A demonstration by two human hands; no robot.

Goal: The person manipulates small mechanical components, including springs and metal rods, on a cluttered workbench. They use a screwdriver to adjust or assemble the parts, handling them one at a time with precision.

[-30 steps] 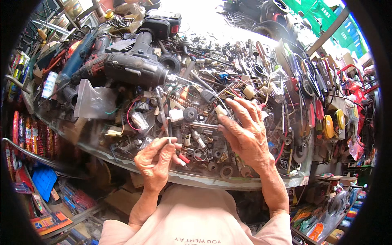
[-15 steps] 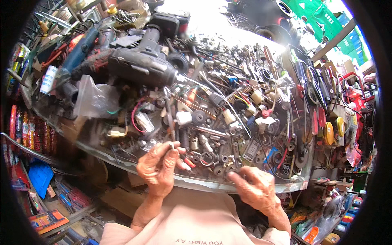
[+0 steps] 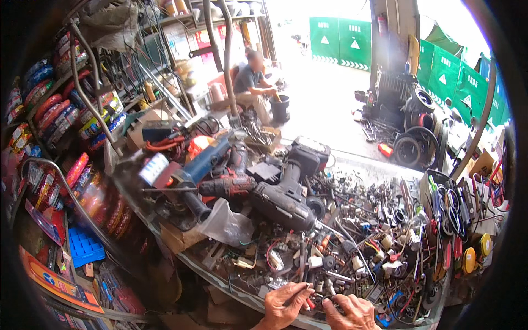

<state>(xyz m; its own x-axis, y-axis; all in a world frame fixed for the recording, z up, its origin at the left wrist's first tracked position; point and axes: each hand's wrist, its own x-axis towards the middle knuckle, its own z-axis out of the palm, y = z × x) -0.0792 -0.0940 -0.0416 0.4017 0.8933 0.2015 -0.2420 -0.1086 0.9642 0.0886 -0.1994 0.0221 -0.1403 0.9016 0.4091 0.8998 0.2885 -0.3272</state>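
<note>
At the front edge of the cluttered workbench, my left hand (image 3: 283, 306) pinches a small pale metal piece (image 3: 309, 286) between thumb and fingers; its exact kind is too small to tell. Close to its right, my right hand (image 3: 352, 312) has its fingers curled over the loose parts, and whatever they hold is hidden. A piece with a red end (image 3: 311, 303) shows between the hands. Beyond them lie small nuts, rings, springs and white connectors. A black cordless impact driver (image 3: 283, 201) with a long bit rests on the heap, its bit pointing toward the parts.
A blue angle grinder (image 3: 206, 159) and a clear plastic bag (image 3: 226, 223) lie left on the bench. A bin of pliers and cutters (image 3: 440, 203) stands right. Packaged tyres (image 3: 55, 110) hang left. Beyond the bench, a person (image 3: 253, 82) sits by a black bucket (image 3: 280, 109).
The view has tilted up and turned left, so the hands appear lower and the seated person shows. My right hand has come closer to the left, which keeps its pinch.
</note>
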